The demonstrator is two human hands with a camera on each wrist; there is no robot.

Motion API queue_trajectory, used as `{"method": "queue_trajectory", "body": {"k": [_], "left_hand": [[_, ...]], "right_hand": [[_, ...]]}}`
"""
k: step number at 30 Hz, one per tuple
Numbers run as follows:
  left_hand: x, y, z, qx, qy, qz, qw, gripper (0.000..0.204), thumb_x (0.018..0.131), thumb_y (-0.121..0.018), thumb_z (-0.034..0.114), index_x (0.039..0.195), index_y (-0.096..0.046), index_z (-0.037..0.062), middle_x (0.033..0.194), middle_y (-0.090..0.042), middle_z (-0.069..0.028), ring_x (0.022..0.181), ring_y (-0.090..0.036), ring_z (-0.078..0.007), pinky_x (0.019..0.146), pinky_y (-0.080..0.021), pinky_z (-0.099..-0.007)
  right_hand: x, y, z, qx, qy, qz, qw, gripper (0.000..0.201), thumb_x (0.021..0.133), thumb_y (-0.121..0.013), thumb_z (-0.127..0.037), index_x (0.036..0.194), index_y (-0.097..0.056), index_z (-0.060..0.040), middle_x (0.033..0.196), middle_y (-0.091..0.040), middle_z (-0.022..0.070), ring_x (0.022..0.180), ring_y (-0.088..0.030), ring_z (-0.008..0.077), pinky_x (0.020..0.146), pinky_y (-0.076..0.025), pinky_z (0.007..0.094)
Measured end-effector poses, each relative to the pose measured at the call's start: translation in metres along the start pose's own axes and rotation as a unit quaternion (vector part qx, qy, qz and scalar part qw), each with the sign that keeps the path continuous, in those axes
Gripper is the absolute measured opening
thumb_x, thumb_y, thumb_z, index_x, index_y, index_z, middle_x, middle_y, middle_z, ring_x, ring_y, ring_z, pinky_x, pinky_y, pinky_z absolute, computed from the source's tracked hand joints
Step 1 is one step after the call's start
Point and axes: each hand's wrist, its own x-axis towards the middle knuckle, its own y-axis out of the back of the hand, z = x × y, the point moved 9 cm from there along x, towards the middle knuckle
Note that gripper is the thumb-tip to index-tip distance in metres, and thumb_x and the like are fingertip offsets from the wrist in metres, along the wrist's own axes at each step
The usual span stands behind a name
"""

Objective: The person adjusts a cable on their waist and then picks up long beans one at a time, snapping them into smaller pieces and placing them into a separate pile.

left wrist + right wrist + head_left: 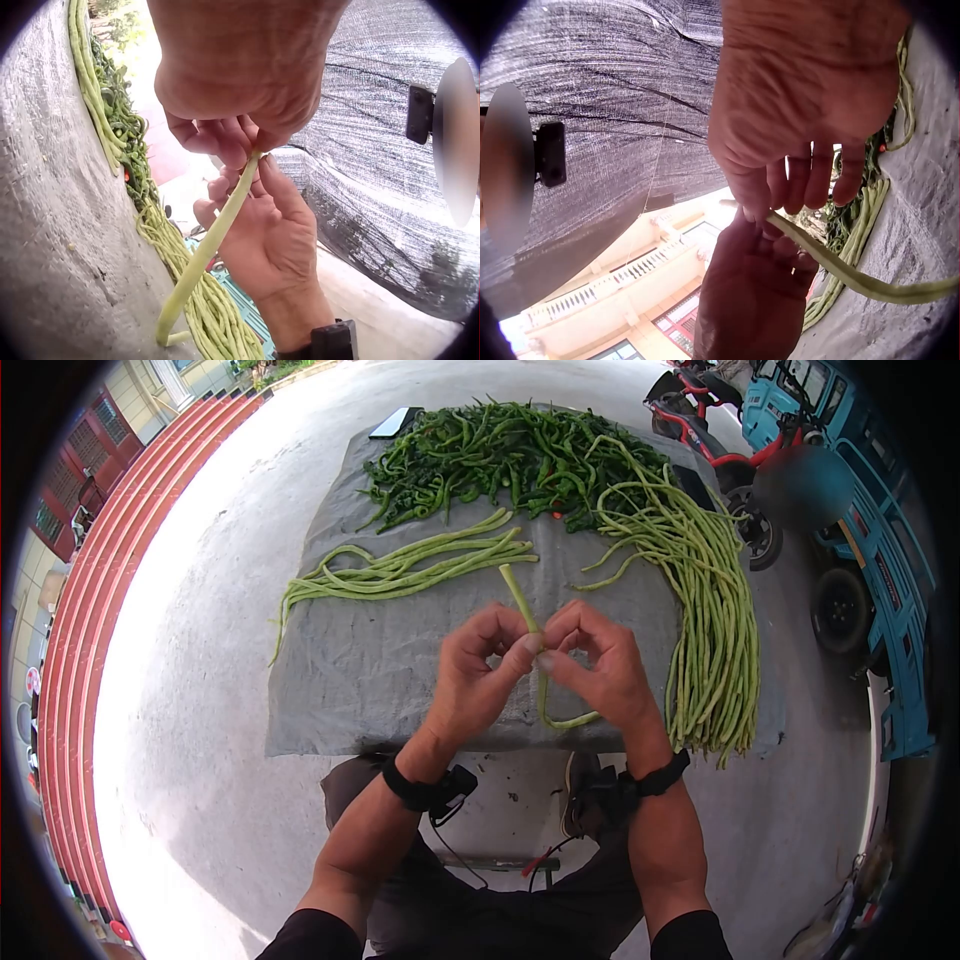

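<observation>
Head view, what's the grip like?

Narrow pinch, both sides: left hand (480,670) and right hand (600,665) hold one bean (517,597) mid-frame, its lower part bending below them.

And around it?

Grey cloth (370,670) behind, small bunch (450,571) left of centre, big pile (720,630) on the right, peppers (500,445) up top.

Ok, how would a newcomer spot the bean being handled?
Above the grey cloth, the left hand and right hand meet. The long bean is pinched in their fingers, held alone, while the other beans lie in bunches on the cloth.
</observation>
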Motion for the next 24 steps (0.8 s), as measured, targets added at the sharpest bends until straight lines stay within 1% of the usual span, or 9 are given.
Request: {"method": "queue_trajectory", "body": {"k": [2, 5, 8, 11, 14, 17, 20, 23, 24], "left_hand": [[0.000, -0.001, 0.000, 0.009, -0.002, -0.003, 1.000, 0.013, 0.106, -0.072, 0.016, 0.102, -0.069, 0.0034, 0.089, -0.067, 0.0042, 0.080, -0.061, -0.0036, 0.075, -0.051, -0.0236], [0.000, 0.000, -0.004, 0.024, 0.019, -0.023, 0.999, 0.010, 0.107, -0.069, 0.012, 0.108, -0.069, 0.0021, 0.097, -0.069, 0.0014, 0.088, -0.063, -0.0052, 0.079, -0.052, -0.0233], [0.000, 0.001, -0.004, 0.033, 0.022, -0.023, 0.999, 0.010, 0.107, -0.069, 0.012, 0.108, -0.069, 0.0023, 0.096, -0.068, 0.0021, 0.088, -0.062, -0.0046, 0.078, -0.051, -0.0228], [0.000, -0.001, -0.003, 0.013, 0.012, -0.007, 1.000, 0.013, 0.105, -0.072, 0.015, 0.102, -0.068, 0.0028, 0.087, -0.066, 0.0041, 0.079, -0.060, -0.0037, 0.073, -0.050, -0.0236], [0.000, -0.002, -0.003, 0.002, 0.029, -0.010, 1.000, 0.013, 0.105, -0.072, 0.015, 0.102, -0.068, 0.0029, 0.087, -0.066, 0.0040, 0.079, -0.060, -0.0037, 0.073, -0.050, -0.0235], [-0.001, -0.004, -0.006, 0.013, 0.025, -0.027, 0.999, 0.012, 0.104, -0.073, 0.014, 0.101, -0.068, 0.0029, 0.088, -0.066, 0.0036, 0.078, -0.060, -0.0039, 0.072, -0.050, -0.0233], [-0.001, -0.008, 0.000, 0.086, 0.005, -0.059, 0.995, 0.008, 0.104, -0.072, 0.010, 0.102, -0.069, 0.0031, 0.092, -0.067, 0.0035, 0.082, -0.060, -0.0047, 0.076, -0.050, -0.0239], [-0.002, -0.012, -0.001, 0.110, 0.013, -0.065, 0.992, 0.007, 0.101, -0.073, 0.009, 0.100, -0.069, 0.0029, 0.090, -0.066, 0.0042, 0.082, -0.059, -0.0048, 0.076, -0.049, -0.0249], [-0.002, -0.013, -0.001, 0.117, 0.004, -0.063, 0.991, 0.008, 0.100, -0.074, 0.009, 0.099, -0.069, 0.0031, 0.088, -0.066, 0.0038, 0.080, -0.059, -0.0048, 0.073, -0.049, -0.0249]], "right_hand": [[0.000, 0.002, 0.002, 0.008, 0.007, -0.002, 1.000, 0.012, 0.093, -0.078, -0.006, 0.102, -0.071, -0.0031, 0.096, -0.072, 0.0027, 0.089, -0.067, 0.0118, 0.078, -0.054, 0.0300], [0.000, 0.004, 0.003, 0.019, 0.007, 0.000, 1.000, 0.010, 0.095, -0.076, -0.007, 0.103, -0.071, -0.0026, 0.095, -0.072, 0.0028, 0.088, -0.066, 0.0111, 0.079, -0.054, 0.0298], [-0.001, 0.005, 0.004, 0.034, -0.007, 0.003, 0.999, 0.008, 0.097, -0.073, -0.006, 0.103, -0.070, -0.0020, 0.094, -0.071, 0.0021, 0.087, -0.065, 0.0100, 0.079, -0.054, 0.0298], [-0.002, 0.007, 0.007, 0.048, -0.023, 0.007, 0.999, 0.008, 0.098, -0.072, -0.006, 0.104, -0.069, -0.0019, 0.095, -0.070, 0.0012, 0.088, -0.064, 0.0089, 0.080, -0.054, 0.0291], [-0.002, 0.010, 0.012, 0.056, -0.022, 0.017, 0.998, 0.010, 0.099, -0.072, -0.007, 0.107, -0.069, -0.0022, 0.096, -0.070, 0.0007, 0.089, -0.064, 0.0084, 0.080, -0.054, 0.0281], [-0.002, 0.011, 0.010, 0.065, -0.028, 0.032, 0.997, 0.011, 0.100, -0.073, -0.009, 0.108, -0.068, -0.0023, 0.097, -0.069, 0.0006, 0.090, -0.064, 0.0083, 0.080, -0.054, 0.0275], [-0.001, 0.008, 0.003, 0.080, -0.027, 0.037, 0.996, 0.013, 0.100, -0.074, -0.009, 0.108, -0.068, -0.0021, 0.097, -0.069, 0.0005, 0.091, -0.065, 0.0083, 0.080, -0.055, 0.0278], [0.000, 0.007, 0.003, 0.080, -0.015, 0.036, 0.996, 0.013, 0.099, -0.075, -0.010, 0.107, -0.068, -0.0019, 0.096, -0.069, 0.0005, 0.090, -0.065, 0.0084, 0.080, -0.055, 0.0283], [0.000, 0.007, 0.004, 0.077, -0.010, 0.036, 0.996, 0.013, 0.099, -0.075, -0.009, 0.107, -0.068, -0.0019, 0.096, -0.069, 0.0006, 0.090, -0.065, 0.0084, 0.079, -0.055, 0.0284]]}}
